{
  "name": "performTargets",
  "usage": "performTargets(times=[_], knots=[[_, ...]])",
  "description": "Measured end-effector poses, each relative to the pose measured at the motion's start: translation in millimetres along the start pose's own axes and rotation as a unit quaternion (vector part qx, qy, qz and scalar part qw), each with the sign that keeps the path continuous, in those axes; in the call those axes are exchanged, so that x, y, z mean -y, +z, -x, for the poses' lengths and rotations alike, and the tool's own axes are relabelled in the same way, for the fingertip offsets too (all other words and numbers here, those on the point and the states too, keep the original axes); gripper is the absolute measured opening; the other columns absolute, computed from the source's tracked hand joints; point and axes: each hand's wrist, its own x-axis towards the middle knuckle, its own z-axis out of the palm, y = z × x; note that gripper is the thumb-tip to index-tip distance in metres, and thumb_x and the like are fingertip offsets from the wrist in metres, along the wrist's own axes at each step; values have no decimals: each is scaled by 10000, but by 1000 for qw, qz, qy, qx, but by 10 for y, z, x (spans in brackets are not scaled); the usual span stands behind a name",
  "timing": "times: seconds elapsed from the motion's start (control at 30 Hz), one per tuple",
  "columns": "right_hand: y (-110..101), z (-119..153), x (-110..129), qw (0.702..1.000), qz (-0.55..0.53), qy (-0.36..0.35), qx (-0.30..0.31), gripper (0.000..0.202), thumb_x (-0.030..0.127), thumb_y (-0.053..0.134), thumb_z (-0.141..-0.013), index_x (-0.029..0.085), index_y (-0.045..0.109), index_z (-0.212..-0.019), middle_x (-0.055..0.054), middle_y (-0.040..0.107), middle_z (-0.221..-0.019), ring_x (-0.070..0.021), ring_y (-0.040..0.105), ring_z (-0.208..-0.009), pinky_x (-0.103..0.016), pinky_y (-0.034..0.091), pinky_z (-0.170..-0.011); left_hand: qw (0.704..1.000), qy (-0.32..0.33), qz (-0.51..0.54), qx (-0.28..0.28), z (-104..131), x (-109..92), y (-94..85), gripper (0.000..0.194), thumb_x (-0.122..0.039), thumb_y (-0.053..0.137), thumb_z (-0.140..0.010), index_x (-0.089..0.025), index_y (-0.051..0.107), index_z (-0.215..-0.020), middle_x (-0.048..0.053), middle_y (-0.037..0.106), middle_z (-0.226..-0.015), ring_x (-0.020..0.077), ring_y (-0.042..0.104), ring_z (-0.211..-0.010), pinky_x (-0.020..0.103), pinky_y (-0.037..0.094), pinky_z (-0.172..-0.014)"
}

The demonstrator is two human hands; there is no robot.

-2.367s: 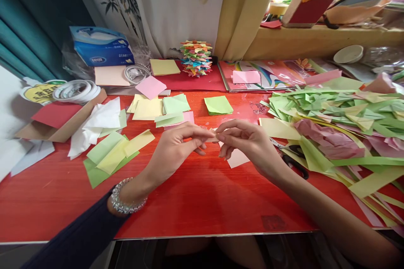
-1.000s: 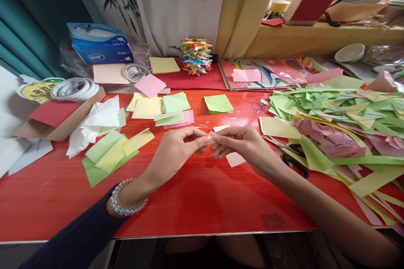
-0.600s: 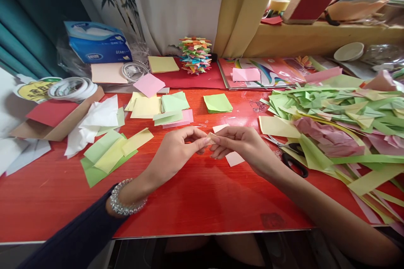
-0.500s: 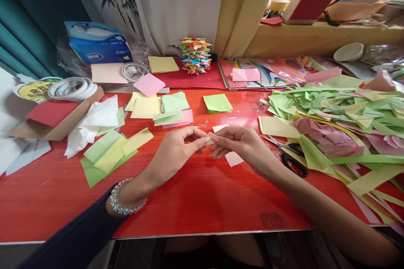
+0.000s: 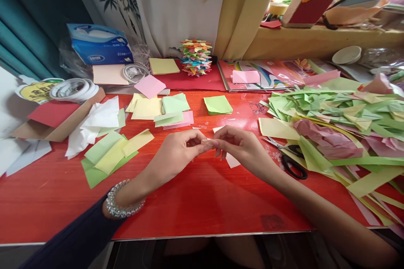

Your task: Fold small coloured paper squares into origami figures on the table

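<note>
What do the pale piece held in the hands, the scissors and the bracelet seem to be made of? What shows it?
Pale piece: probably matte paper, being thin and without shine, though mostly covered.
Scissors: blades look like polished metal, from their silvery brightness; handles black, likely plastic.
Bracelet: glossy, clear-looking beads that sparkle; glass or plastic, cannot tell which.

red table (image 5: 195, 201) | on it: green paper stack (image 5: 217, 105) | black-handled scissors (image 5: 280, 146) | crumpled white tissue (image 5: 94, 124)

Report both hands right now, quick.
Left hand: closed, pinching a small pale paper.
Right hand: closed at the fingertips, on the same paper's other end.
</note>
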Motion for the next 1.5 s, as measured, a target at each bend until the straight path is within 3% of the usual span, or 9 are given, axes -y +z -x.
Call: performTargets(times=[0.2,0.33,0.5,0.63,0.93,1.13,1.23,1.5], knots=[[-4,-10,11,999,44,5,-6,177,348,539,-813,175,549,-777,-7,578,-720,-98,526,-597,-229,436,-536,996,-29,71,42,-4,35,29,180,-361,536,-800,-188,578,-772,-3,617,-641,139,610,-651,250,461,-637],[31,-11,-7,1000,-7,21,9,196,363,550,-803,167,550,-816,-25,594,-783,-112,563,-646,-238,460,-572,992,-17,121,34,5,31,42,178,-346,519,-812,-175,571,-816,10,619,-707,136,620,-648,255,491,-632],[63,1,-32,999,34,8,-13,215,326,486,-846,163,555,-725,-10,567,-674,-110,548,-621,-234,433,-563,999,-7,-26,28,11,-9,25,190,-376,525,-801,-194,575,-785,3,624,-770,145,581,-701,261,448,-627],[40,10,-6,997,83,3,-1,203,256,474,-849,165,546,-683,-2,579,-629,-99,539,-562,-226,403,-537,994,29,-108,-20,5,-55,6,242,-424,505,-807,-206,603,-776,2,633,-815,147,550,-717,265,407,-636],[35,-5,42,994,-78,59,54,221,368,571,-788,154,594,-737,-19,619,-673,-123,609,-625,-255,494,-620,995,-11,103,6,-24,-15,-28,180,-343,574,-776,-165,580,-750,13,604,-696,127,559,-638,259,468,-624],[42,-19,68,983,-147,96,52,219,352,619,-747,142,636,-806,-28,640,-736,-140,636,-706,-291,526,-701,977,-15,202,-72,-26,-51,2,134,-287,579,-780,-155,568,-758,9,616,-692,116,585,-652,243,489,-633],[68,1,45,985,-137,98,47,220,354,604,-761,141,647,-794,-34,651,-726,-145,648,-689,-290,531,-688,971,-26,224,-81,-19,-49,28,137,-288,584,-777,-154,562,-769,12,616,-700,121,590,-660,250,500,-633],[54,16,97,989,-125,80,22,214,352,596,-769,144,645,-750,-32,651,-693,-136,635,-633,-272,528,-635,981,-29,189,-38,-19,-42,-1,136,-288,581,-770,-153,588,-757,13,604,-730,106,536,-624,235,465,-603]])
